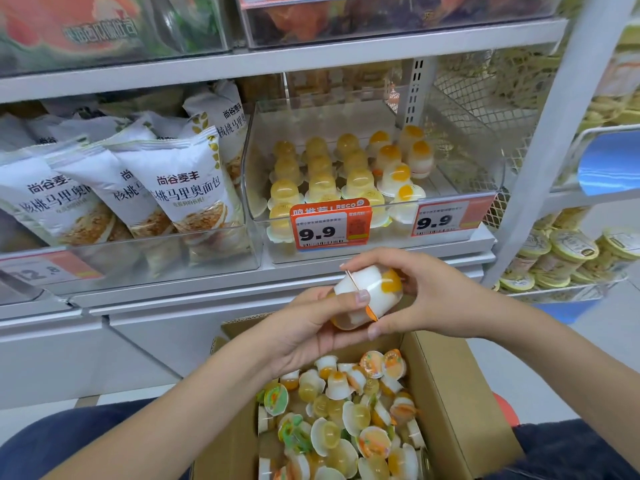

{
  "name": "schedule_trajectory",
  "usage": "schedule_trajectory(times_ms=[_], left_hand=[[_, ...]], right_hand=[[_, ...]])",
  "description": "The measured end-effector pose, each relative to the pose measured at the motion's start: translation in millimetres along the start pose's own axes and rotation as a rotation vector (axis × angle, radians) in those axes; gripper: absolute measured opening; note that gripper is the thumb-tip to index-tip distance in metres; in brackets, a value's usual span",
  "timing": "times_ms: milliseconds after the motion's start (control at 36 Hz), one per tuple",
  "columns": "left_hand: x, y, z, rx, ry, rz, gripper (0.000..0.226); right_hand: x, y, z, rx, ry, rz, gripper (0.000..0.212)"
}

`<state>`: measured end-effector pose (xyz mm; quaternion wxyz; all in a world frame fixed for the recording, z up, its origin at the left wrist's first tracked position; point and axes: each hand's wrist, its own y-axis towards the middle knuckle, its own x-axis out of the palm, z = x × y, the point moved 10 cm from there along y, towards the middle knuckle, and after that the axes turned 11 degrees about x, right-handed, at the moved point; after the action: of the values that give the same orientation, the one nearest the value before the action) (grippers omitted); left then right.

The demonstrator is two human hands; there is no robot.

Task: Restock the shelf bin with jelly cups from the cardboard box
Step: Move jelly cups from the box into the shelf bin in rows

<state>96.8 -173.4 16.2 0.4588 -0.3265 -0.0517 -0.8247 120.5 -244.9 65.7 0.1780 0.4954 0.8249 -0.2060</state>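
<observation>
Much of the frame is cut off or soft: the top shelf's clear boxes in the upper part are blurred, their contents only orange and green smears, and the cardboard box [446, 403] at lower centre runs out of the bottom edge, so its near wall is not visible. Both hands meet at centre frame, just above the box. The left hand [311, 330] cups the lower end of a pair of jelly cups [367, 297], thumb curled across the front; the right hand [426, 299] pinches the same pair from the other side, fingers over the top and thumb beneath. The cups seem joined rim to rim at a thin orange seam, one milky white with an orange fruit piece at its domed end, the other partly hidden in the left palm. Inside the box lies a loose heap of more jelly cups [349, 424], small glossy plastic domes, yellow, white and orange, some showing printed foil lids. The shelf bin [478, 147], clear hard plastic with rounded corners, sits right of centre in the upper half; neat rows of stacked cups [322, 171] fill its left and middle, and its right part is bare. Two orange price tags [330, 223] reading 9.9 hide the front row's lower cups. Left of the bin stand white crinkled bread bags [180, 188] in another clear bin.
</observation>
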Motion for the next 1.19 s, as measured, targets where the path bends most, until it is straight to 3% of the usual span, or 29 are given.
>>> schedule_trajectory(times_ms=[194, 306, 472, 583, 722, 861, 944, 1000, 1083, 1194], left_hand=[[-3, 4, -3, 0.064, -0.138, 0.072, 0.064], [-9, 2, -4, 0.077, -0.077, 0.149, 0.036], [-13, 2, -1, 0.047, -0.12, 0.156, 0.021], [-14, 2, -3, 0.029, -0.109, 0.15, 0.029], [-9, 4, -6, 0.02, -0.186, 0.099, 0.065], [-3, 4, -1, -0.001, -0.135, 0.061, 0.052], [-3, 5, 13, 0.001, 0.052, 0.041, 0.045], [-11, 8, 31, 0.066, 0.343, 0.057, 0.046], [-34, 11, 66, 0.214, 0.815, 0.224, 0.029], [-58, 18, 87, 0.267, 0.965, 0.373, 0.021]], right_hand=[[-10, 4, 2, 0.017, -0.064, 0.094, 0.06], [-7, 7, 4, 0.025, -0.101, 0.068, 0.062], [-10, 6, 0, -0.02, -0.09, 0.045, 0.065], [-9, 4, -1, -0.041, -0.049, 0.059, 0.06], [-9, 3, -1, -0.031, -0.049, 0.075, 0.062], [-19, 1, -5, -0.029, -0.043, 0.175, 0.057], [-45, -5, -11, -0.014, -0.04, 0.256, 0.056], [-81, -10, -22, 0.003, -0.096, 0.385, 0.054], [-143, -7, -45, 0.029, -0.316, 0.576, 0.053], [-192, 34, -53, 0.162, -0.713, 0.574, 0.058]])
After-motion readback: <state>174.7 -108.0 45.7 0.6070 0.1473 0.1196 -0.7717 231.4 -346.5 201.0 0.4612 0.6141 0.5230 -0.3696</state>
